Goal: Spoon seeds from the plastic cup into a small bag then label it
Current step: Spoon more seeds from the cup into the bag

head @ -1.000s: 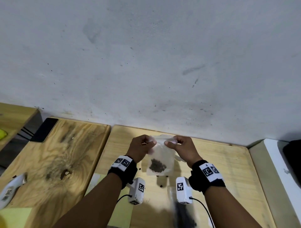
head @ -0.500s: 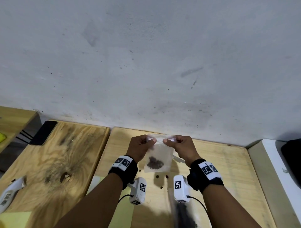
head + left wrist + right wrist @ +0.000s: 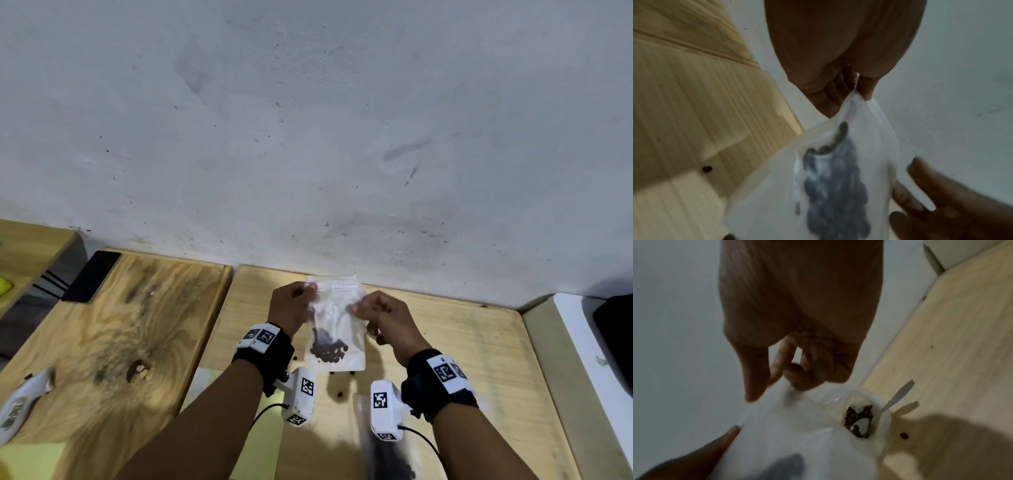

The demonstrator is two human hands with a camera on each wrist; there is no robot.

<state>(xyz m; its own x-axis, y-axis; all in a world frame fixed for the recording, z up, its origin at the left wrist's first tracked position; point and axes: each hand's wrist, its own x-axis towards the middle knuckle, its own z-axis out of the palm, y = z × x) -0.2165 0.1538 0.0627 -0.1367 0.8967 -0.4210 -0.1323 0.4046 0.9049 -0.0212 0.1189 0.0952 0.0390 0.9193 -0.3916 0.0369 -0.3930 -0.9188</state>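
Observation:
A small clear bag (image 3: 337,322) with dark seeds (image 3: 328,349) in its lower part hangs above the light wooden table (image 3: 462,342). My left hand (image 3: 310,294) pinches its upper left edge, and my right hand (image 3: 356,308) pinches its right edge a little lower. The sealing strip stands up above both hands. The left wrist view shows the left hand (image 3: 857,92) gripping the bag (image 3: 838,170) at a corner. In the right wrist view the right hand (image 3: 785,381) holds the bag (image 3: 797,426). Behind it stands the plastic cup (image 3: 881,417) of seeds with a spoon (image 3: 894,400) in it.
Loose seeds (image 3: 339,394) lie on the table under the bag. A larger clear packet of dark seeds (image 3: 387,459) lies near my right forearm. A black phone (image 3: 90,281) and a white marker (image 3: 20,404) sit on the darker board at left. A white box (image 3: 582,342) borders the right side.
Both hands pinched the bag's top strip before. Now they hold it lower on its sides, the strip shows above them, and the seeds have shifted toward the left inside.

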